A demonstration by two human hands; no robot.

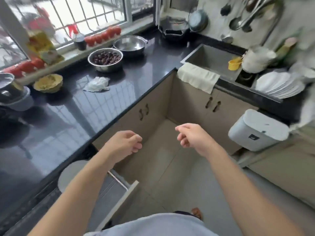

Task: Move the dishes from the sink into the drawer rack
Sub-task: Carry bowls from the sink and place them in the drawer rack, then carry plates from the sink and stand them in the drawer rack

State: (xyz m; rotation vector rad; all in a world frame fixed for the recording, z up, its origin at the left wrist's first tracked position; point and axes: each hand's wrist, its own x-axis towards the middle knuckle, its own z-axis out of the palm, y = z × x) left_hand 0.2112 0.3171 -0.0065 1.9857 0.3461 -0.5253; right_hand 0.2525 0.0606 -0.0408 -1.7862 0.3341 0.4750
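Note:
My left hand and my right hand hang in front of me above the floor, fingers loosely curled, holding nothing. The steel sink lies at the upper right. A stack of white plates and a pile of white bowls stand in its right part, with a yellow cup beside them. Below my left forearm the drawer rack stands pulled out from under the counter. A white plate stands in it, partly hidden by my arm.
The black countertop carries a steel bowl of dark fruit, an empty steel pot, a yellow bowl and a crumpled white bag. A cloth hangs over the sink edge. A white bin hangs on the cabinet.

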